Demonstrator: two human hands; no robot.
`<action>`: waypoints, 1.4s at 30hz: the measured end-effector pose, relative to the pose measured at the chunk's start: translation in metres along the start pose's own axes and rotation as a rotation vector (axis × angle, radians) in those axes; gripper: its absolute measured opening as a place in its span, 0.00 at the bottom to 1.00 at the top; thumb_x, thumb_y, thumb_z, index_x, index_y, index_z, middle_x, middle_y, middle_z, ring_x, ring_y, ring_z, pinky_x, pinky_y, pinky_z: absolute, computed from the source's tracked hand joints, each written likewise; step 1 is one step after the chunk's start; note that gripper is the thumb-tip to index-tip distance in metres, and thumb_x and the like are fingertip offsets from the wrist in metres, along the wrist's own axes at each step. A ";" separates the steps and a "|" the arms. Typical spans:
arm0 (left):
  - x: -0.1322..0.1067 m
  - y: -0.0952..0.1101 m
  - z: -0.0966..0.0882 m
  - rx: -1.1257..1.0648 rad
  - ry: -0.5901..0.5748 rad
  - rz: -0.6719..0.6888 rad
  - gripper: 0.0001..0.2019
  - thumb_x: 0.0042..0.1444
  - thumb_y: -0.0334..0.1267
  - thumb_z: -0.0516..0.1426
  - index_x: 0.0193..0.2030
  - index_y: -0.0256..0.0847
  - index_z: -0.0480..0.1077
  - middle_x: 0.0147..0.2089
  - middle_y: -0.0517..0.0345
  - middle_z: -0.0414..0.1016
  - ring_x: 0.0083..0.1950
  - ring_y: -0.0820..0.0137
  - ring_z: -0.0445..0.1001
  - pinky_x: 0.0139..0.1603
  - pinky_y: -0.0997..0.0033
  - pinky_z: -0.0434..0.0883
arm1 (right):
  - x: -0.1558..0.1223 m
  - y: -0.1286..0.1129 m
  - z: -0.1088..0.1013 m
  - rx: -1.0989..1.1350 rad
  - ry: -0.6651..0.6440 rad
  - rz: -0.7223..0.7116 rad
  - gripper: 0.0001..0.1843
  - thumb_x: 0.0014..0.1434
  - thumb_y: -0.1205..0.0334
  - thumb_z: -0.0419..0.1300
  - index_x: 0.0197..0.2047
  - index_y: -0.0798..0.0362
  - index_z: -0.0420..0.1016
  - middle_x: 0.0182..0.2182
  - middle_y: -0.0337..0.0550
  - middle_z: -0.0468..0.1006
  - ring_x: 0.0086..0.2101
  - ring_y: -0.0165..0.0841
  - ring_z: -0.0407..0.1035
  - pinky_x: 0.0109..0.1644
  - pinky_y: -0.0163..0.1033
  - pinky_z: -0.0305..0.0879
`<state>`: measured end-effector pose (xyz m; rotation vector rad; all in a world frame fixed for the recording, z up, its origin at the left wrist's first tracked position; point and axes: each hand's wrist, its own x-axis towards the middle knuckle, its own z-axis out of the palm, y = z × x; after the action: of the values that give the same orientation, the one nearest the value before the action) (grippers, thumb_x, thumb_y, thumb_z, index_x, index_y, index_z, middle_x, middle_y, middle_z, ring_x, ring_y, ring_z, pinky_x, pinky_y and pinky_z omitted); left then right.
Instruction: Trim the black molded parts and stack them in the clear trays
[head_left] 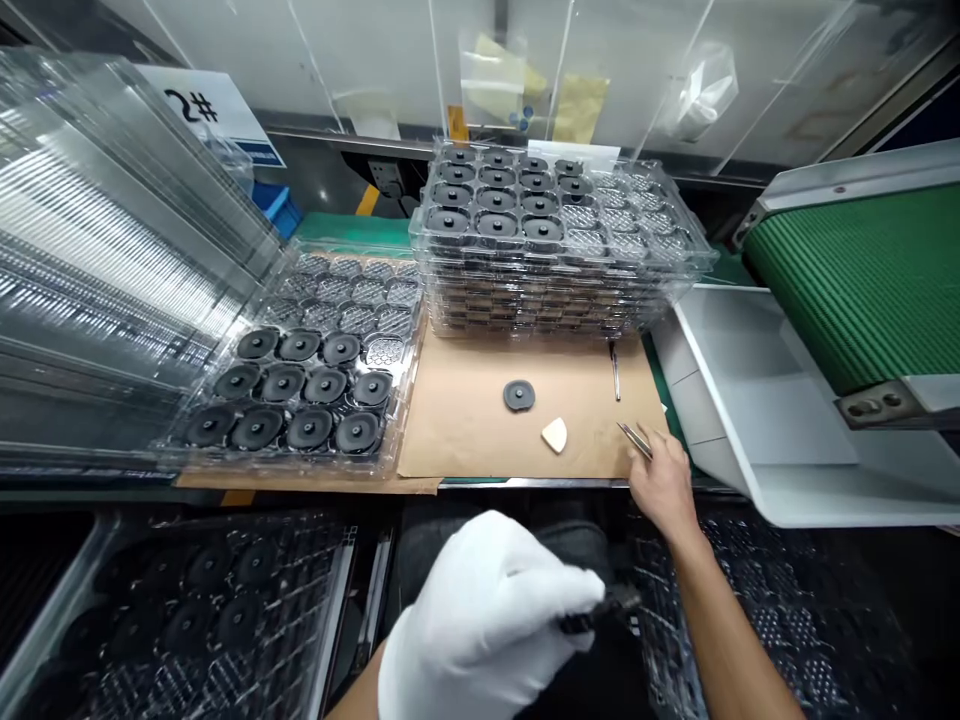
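Observation:
My left hand [495, 620], in a white glove, is raised close to the camera over the bench's front edge. Its thumb and fingers pinch a small black part [576, 623], mostly covered by the glove. My bare right hand [664, 480] rests at the right of the brown paper [457, 420], closed around metal tweezers [634, 438] that point up and left. Between the hands and the stacked trays, a dark round part [518, 395] with a central stub lies on the paper. Nearby is a cream wedge-shaped piece [555, 435]. A slim metal tool [616, 372] lies farther back.
At left, a clear tray [397, 430] holds several dark round parts. More trays [562, 280] are stacked behind the paper. A white bin [720, 400] and green conveyor belt [870, 270] stand right. Tall stacked clear trays [127, 250] crowd the far left.

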<state>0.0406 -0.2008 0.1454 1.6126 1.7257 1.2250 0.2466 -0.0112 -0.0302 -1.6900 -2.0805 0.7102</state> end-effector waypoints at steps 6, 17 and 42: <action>0.013 -0.013 0.001 -0.056 -0.076 0.114 0.13 0.57 0.26 0.64 0.47 0.44 0.80 0.36 0.57 0.81 0.37 0.71 0.77 0.39 0.74 0.72 | -0.056 -0.054 -0.060 1.073 -0.644 -0.190 0.22 0.71 0.52 0.52 0.63 0.46 0.72 0.53 0.51 0.80 0.51 0.41 0.76 0.58 0.50 0.72; -0.002 -0.042 0.016 -0.183 0.079 0.069 0.29 0.60 0.30 0.64 0.67 0.52 0.67 0.47 0.57 0.79 0.44 0.71 0.78 0.50 0.71 0.75 | -0.067 -0.087 -0.054 1.295 -0.713 -0.100 0.14 0.63 0.61 0.65 0.52 0.45 0.80 0.40 0.40 0.81 0.34 0.26 0.73 0.37 0.29 0.73; -0.010 -0.055 0.002 -0.376 0.114 -0.363 0.19 0.68 0.43 0.56 0.62 0.39 0.72 0.55 0.48 0.81 0.55 0.64 0.79 0.58 0.65 0.76 | -0.069 -0.120 -0.032 1.506 -0.826 0.248 0.14 0.59 0.59 0.69 0.47 0.54 0.80 0.37 0.42 0.80 0.31 0.25 0.72 0.36 0.31 0.72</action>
<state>0.0149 -0.2046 0.0959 0.9823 1.6401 1.3734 0.1852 -0.0926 0.0683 -0.7049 -0.8616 2.4576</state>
